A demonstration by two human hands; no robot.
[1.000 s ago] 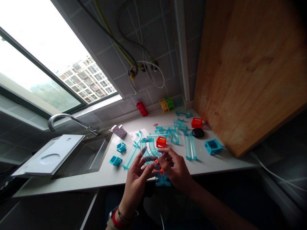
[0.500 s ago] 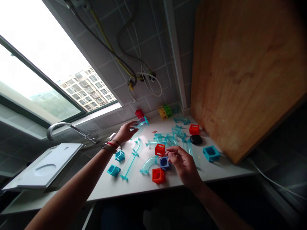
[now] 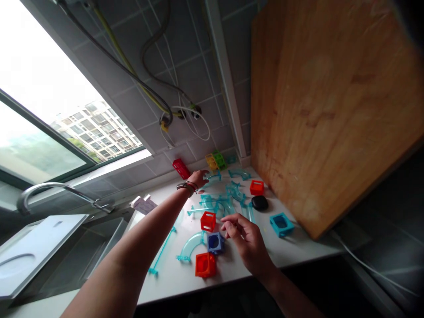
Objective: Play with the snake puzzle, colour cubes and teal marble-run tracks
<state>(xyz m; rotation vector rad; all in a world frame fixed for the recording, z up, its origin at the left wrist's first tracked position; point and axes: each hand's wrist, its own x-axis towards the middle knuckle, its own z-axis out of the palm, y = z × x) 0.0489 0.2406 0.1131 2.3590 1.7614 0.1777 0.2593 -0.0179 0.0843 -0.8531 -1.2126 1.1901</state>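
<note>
My left hand (image 3: 198, 178) reaches to the back of the counter, its fingers closed on a clear teal curved track piece (image 3: 214, 176). My right hand (image 3: 247, 238) hovers at the front with fingers loosely bent and slightly apart, and nothing shows in it. Beside its fingertips are an orange-red cube block (image 3: 208, 221) and a blue cube block (image 3: 215, 243). Another orange-red cube block (image 3: 205, 265) sits just in front of the blue one. Left of these lies a teal curved track (image 3: 192, 245). More teal tracks (image 3: 217, 204) overlap in the middle of the counter.
A red block (image 3: 180, 168) and yellow and green blocks (image 3: 215, 161) stand along the wall. On the right are a black rounded object (image 3: 259, 202), a teal cube block (image 3: 281, 224) and a large wooden board (image 3: 331, 110). The sink and faucet (image 3: 62, 187) are left.
My left hand has moved right along the back with the curved track piece. The view has shifted rightward. My right hand stays near the orange-red and blue cubes.
</note>
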